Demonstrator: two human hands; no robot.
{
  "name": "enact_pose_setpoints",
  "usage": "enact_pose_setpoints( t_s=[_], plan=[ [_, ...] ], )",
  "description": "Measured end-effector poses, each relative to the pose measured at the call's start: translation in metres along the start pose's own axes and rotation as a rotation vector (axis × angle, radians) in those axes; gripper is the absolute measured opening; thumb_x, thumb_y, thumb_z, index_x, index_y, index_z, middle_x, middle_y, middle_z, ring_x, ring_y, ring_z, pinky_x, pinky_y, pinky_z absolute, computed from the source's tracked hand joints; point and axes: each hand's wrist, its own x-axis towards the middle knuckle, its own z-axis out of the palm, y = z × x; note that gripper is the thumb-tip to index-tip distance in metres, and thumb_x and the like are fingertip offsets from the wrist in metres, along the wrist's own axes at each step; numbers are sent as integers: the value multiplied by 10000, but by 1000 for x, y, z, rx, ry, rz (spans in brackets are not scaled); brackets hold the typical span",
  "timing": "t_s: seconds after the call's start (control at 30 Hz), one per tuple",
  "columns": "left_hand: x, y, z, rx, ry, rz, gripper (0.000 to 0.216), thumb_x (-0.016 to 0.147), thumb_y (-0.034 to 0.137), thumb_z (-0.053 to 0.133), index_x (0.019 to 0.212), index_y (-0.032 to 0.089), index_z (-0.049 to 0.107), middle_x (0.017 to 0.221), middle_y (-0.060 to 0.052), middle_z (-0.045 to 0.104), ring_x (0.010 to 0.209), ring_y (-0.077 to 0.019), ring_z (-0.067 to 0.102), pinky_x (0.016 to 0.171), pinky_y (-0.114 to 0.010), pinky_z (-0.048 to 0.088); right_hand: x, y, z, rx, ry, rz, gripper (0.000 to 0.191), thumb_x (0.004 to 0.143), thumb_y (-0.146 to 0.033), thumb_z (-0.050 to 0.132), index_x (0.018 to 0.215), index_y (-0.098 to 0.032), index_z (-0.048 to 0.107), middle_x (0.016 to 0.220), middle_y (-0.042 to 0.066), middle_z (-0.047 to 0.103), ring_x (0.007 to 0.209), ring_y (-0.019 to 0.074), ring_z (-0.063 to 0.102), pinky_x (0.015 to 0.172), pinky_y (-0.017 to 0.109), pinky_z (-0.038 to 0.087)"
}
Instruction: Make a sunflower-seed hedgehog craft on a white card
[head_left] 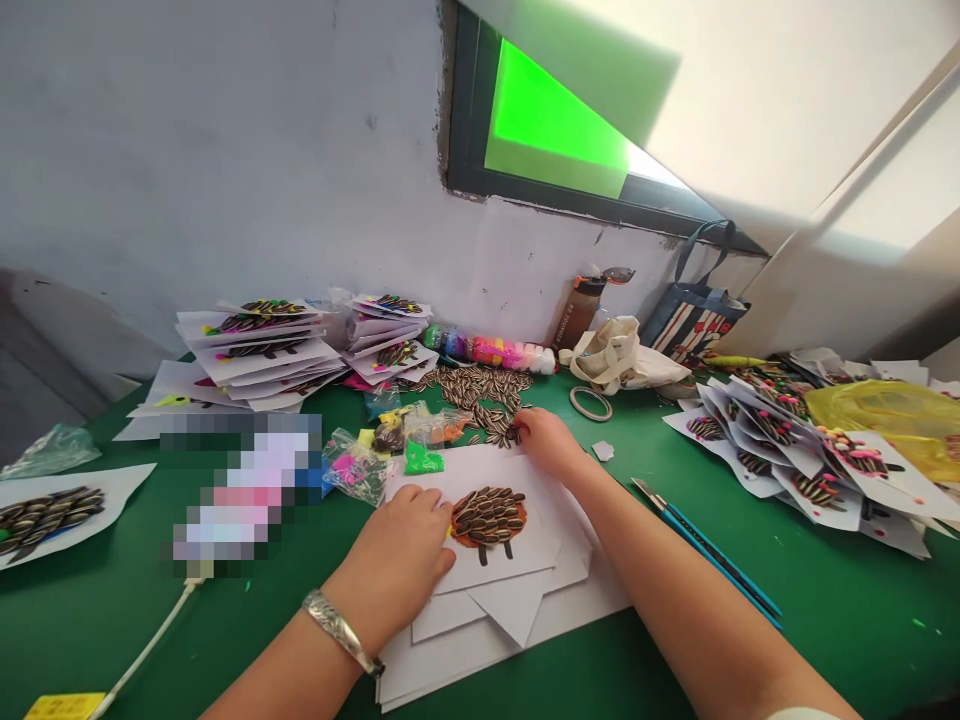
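Observation:
A white sheet [442, 640] lies on top of a loose stack of paper in front of me. It carries a hedgehog-like figure [489, 517] covered in striped sunflower seeds, with two dark legs and an orange edge. My left hand [401, 550], with a silver bracelet at the wrist, rests on the sheet's left side, fingers loosely apart beside the figure's yellow end. Beyond the sheet spreads a pile of sunflower seeds [480, 390]. At its near right edge, my right hand [551, 442] has its fingertips pinched together on a seed, which is mostly hidden.
Small bags with coloured clay [424, 458] lie left of the seeds. Stacks of seed pictures [262, 350] stand back left, with more [787, 450] at right. A tape roll [591, 403], blue-handled tools [705, 545], a bottle [577, 312] and a blurred cabled object [244, 495] surround the work.

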Motion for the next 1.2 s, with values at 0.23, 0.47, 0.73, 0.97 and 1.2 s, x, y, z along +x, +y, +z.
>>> enact_pose_setpoints(
  t_s=[0.23,0.47,0.73,0.97,1.2],
  plan=[
    [0,2,-2,15,-4,5,323,829,217,498,1106,147,650,1141,-141,626,1134,-317,520,925,-429,461,-1,-4,0,14,-12,-45,308,790,-41,472,935,-178,707,925,99,638,860,197,578,750,257,391],
    [1,1,-1,9,4,3,305,827,230,509,1076,142,661,1154,-150,620,1152,-327,511,950,-447,447,-17,5,-21,138,92,44,248,777,-119,451,900,-182,657,781,27,622,729,164,537,650,253,392],
    [2,4,-5,18,-29,-13,314,834,226,477,1079,137,651,1132,-145,615,1142,-327,507,966,-457,438,-107,-7,-25,810,-32,188,195,763,-278,571,908,-196,671,803,26,684,710,161,601,639,266,472],
    [3,4,-5,18,-29,-7,306,830,220,484,1083,156,643,1152,-136,613,1158,-317,495,993,-448,419,-116,-15,-9,625,-30,136,159,798,-281,546,857,-226,683,746,-7,679,672,151,585,617,258,444],
    [2,3,-5,20,-27,9,304,836,217,485,1094,167,638,1113,-117,616,1139,-304,508,988,-434,422,-113,-21,-11,406,-21,35,170,829,-214,510,825,-228,679,787,5,674,753,170,591,689,278,434]
  ],
)
